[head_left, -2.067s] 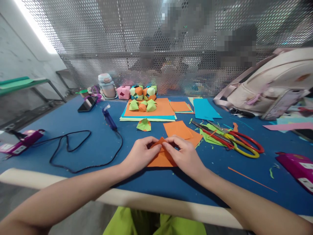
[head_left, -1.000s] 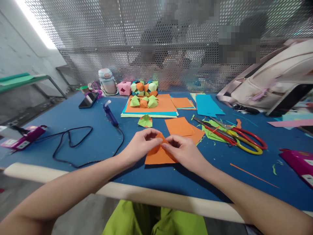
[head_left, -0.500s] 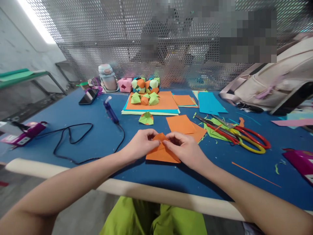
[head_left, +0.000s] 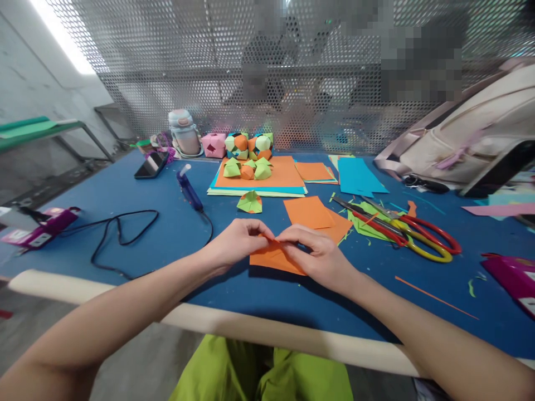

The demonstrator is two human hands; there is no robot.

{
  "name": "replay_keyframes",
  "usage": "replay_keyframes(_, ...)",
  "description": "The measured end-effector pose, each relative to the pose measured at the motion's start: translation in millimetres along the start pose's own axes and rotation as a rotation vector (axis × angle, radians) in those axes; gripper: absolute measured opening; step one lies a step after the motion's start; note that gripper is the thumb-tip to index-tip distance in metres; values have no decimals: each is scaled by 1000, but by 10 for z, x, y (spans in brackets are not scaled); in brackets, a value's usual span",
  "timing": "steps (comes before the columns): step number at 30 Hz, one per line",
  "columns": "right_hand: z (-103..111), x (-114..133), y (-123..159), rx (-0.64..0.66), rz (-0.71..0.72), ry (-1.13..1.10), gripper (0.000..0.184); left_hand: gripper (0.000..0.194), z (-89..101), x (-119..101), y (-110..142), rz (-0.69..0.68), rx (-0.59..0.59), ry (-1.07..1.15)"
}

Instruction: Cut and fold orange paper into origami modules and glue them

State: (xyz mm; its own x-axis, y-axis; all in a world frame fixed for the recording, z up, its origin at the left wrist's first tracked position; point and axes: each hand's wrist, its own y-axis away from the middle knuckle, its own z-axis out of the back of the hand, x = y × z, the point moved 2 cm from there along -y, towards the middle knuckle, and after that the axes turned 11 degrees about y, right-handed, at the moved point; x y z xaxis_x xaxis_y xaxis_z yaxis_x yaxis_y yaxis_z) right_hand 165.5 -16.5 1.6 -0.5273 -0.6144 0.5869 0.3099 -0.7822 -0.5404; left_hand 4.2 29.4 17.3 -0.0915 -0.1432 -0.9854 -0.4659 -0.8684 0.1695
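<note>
Between my hands is a folded piece of orange paper [head_left: 278, 262], lifted slightly off the blue table near its front edge. My left hand [head_left: 239, 240] pinches its upper left edge between thumb and fingers. The upper right edge is pinched by my right hand [head_left: 320, 253], whose fingertips almost meet those of the left. The peak of the paper is partly hidden by my fingers. Just beyond, flat orange squares [head_left: 308, 213] lie on the table. A small folded green paper piece [head_left: 249, 203] sits beyond my left hand.
Two scissors [head_left: 412, 231] rest on green scraps [head_left: 371, 225] at right. At left stand a blue glue gun [head_left: 189, 189] and its cord [head_left: 119, 245]. Folded paper balls [head_left: 249, 146], a stack of coloured sheets [head_left: 288, 172], a bottle [head_left: 184, 133] and a bag [head_left: 468, 122] line the back.
The top point of the orange paper, upright before, is now folded down or covered by my fingers. My fingertips have come closer together at its upper edge.
</note>
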Motion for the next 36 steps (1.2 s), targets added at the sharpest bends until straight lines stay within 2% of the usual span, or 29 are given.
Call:
replay_keyframes(4,5,21,6,11,10,37,20,9,5,-1,3,-16,10,13)
replay_keyframes(8,2,51,7,-7,-105,98,7,8,-20,3,18,-35,20,-13)
replay_keyframes(10,4,61,4,-23,-135,108,8,7,-28,7,26,-45,22,-26)
replay_keyframes(17,56,61,-24,37,-27,12,20,5,-23,-26,36,-98,41,24)
replay_keyframes(26,89,66,-9,65,44,-6,26,11,-17,-69,52,-64,80,68)
replay_keyframes(32,102,79,3,63,72,67,26,20,6,-120,86,-27,124,5)
replay_keyframes(36,112,101,11,63,118,147,32,13,3,-127,90,-21,134,-39)
